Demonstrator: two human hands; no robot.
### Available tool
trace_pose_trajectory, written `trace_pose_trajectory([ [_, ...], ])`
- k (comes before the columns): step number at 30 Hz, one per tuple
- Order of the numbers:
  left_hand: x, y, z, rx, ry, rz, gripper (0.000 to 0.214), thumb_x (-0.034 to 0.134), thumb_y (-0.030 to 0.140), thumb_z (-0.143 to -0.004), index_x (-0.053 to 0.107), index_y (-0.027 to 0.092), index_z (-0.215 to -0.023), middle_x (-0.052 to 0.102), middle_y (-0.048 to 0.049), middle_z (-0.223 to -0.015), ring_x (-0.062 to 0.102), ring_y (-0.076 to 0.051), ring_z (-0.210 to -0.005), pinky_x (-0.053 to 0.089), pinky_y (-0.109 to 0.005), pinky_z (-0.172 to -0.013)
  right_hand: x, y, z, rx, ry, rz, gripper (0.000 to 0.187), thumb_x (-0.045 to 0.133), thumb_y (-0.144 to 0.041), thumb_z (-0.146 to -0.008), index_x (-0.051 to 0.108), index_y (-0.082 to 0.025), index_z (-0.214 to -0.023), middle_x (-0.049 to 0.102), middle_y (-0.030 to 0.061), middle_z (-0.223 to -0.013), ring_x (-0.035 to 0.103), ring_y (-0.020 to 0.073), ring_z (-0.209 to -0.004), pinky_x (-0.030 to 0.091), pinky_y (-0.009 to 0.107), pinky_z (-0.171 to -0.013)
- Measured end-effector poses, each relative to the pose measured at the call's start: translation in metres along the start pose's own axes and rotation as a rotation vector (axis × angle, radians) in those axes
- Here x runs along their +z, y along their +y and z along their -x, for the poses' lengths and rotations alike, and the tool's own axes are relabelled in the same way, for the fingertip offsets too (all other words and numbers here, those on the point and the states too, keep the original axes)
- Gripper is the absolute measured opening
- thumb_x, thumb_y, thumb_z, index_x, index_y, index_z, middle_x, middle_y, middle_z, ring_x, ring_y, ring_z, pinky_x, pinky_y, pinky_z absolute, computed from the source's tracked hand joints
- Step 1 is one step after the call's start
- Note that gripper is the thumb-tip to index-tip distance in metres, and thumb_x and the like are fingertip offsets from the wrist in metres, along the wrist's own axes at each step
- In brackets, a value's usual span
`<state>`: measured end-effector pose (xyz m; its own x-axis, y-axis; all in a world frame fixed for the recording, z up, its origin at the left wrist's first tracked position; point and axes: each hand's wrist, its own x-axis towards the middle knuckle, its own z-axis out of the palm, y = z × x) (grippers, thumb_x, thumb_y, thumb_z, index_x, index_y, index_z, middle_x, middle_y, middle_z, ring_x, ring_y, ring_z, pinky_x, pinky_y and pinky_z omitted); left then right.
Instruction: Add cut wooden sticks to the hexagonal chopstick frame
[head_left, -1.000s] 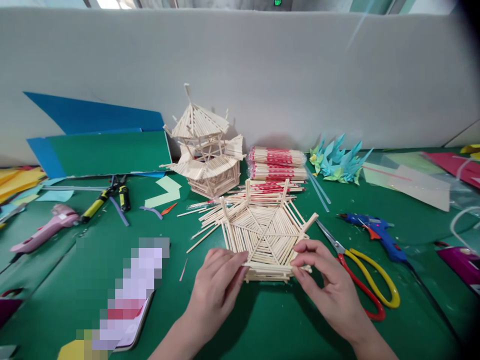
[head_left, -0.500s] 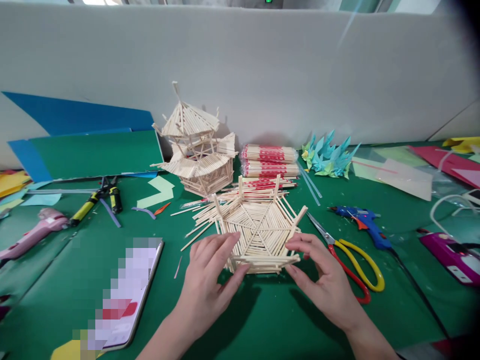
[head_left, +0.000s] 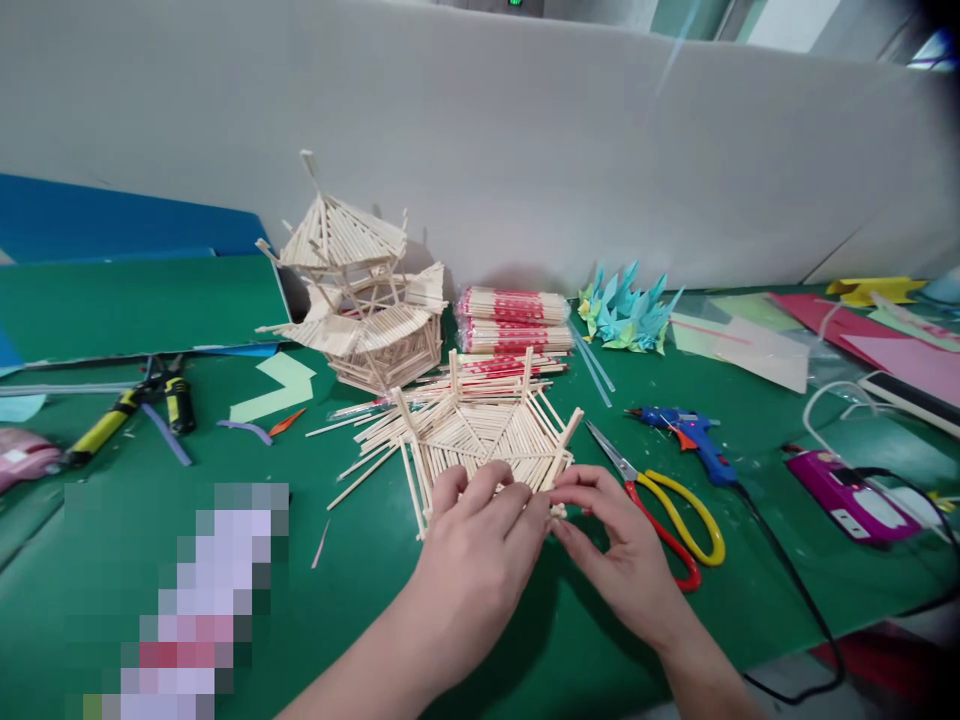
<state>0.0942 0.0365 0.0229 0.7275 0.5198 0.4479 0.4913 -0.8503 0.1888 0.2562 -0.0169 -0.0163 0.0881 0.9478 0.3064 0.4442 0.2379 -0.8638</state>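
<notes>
A hexagonal roof piece (head_left: 484, 430) made of thin wooden sticks lies on the green mat (head_left: 360, 580) in front of me. My left hand (head_left: 476, 560) covers its near edge, fingers curled over the sticks. My right hand (head_left: 607, 545) grips the same near edge from the right, fingertips pinched on it. Loose sticks (head_left: 367, 440) lie spread to the left of the piece. Behind it stands a two-tier stick pagoda model (head_left: 352, 300) and wrapped bundles of chopsticks (head_left: 514, 320).
Yellow-and-red scissors (head_left: 667, 505) and a blue glue gun (head_left: 686, 435) lie right of my hands. Yellow-handled cutters (head_left: 127, 405) and a pink tool (head_left: 26, 455) lie at left. Teal paper cranes (head_left: 626, 310), coloured paper sheets (head_left: 750, 345), a magenta device (head_left: 851, 495) and a blurred phone (head_left: 199, 600).
The view swung rightward. My left hand has slid from the left side onto the near edge of the roof piece, close to my right hand; both hands now meet at its front.
</notes>
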Motion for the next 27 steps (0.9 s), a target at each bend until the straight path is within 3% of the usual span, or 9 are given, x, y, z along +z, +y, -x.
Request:
trace_pose_trajectory([
  [5, 0.0035, -0.0026, -0.0035, -0.003, -0.068, 0.042, 0.015, 0.045, 0.012, -0.086, 0.06, 0.016, -0.084, 0.064, -0.0038, -0.075, 0.052, -0.021, -0.074, 0.028, -0.037, -0.066, -0.0024, 0.0033, -0.0033, -0.009, -0.041, -0.045, 0.018, 0.056, -0.021, -0.082, 0.064, -0.024, -0.098, 0.053, 0.0061, -0.101, 0.052, 0.0186, -0.1, 0.045, 0.031, -0.086],
  [10, 0.0051, -0.0056, -0.0042, 0.007, -0.094, 0.075, 0.022, 0.039, 0.01, -0.087, 0.058, 0.015, -0.076, 0.057, -0.0018, -0.065, 0.047, -0.016, -0.06, 0.027, -0.033, -0.062, -0.0058, 0.004, -0.0062, -0.026, -0.058, -0.054, 0.016, 0.058, -0.019, -0.081, 0.065, -0.024, -0.095, 0.054, 0.0052, -0.098, 0.054, 0.0174, -0.096, 0.046, 0.029, -0.083],
  [27, 0.0047, -0.0087, -0.0045, 0.071, -0.09, 0.098, 0.021, 0.039, 0.008, -0.087, 0.058, 0.015, -0.08, 0.057, -0.001, -0.066, 0.044, -0.015, -0.06, 0.022, -0.032, -0.06, -0.0066, 0.0015, -0.0064, -0.021, -0.111, -0.094, 0.022, 0.055, -0.016, -0.083, 0.064, -0.027, -0.099, 0.051, 0.0027, -0.098, 0.051, 0.0151, -0.094, 0.042, 0.025, -0.082],
])
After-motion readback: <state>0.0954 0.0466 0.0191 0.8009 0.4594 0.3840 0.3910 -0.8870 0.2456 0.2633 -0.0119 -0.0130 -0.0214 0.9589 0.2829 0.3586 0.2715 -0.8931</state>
